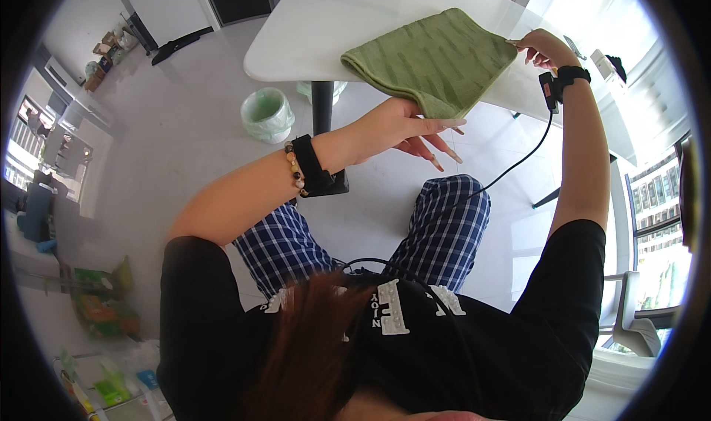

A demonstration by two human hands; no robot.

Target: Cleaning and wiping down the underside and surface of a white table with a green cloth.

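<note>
A green folded towel [437, 58] with darker streaks lies on the white table [311, 28], its near end reaching over the table's front edge. My left hand [411, 132] is at that near end, touching or just beside it. Its fingers are stretched out and apart, pointing right and down below the table edge. At the towel's far right corner, my right hand [546, 49] has its thumb and forefinger closed on the fabric. Its other fingers are partly hidden.
A lined waste bin [267, 115] stands on the floor left of the black table leg [322, 110]. From the device on my right wrist, a black cable [522, 160] runs down to my lap. A white box [606, 64] sits at the table's right side. A chair [635, 321] stands at right.
</note>
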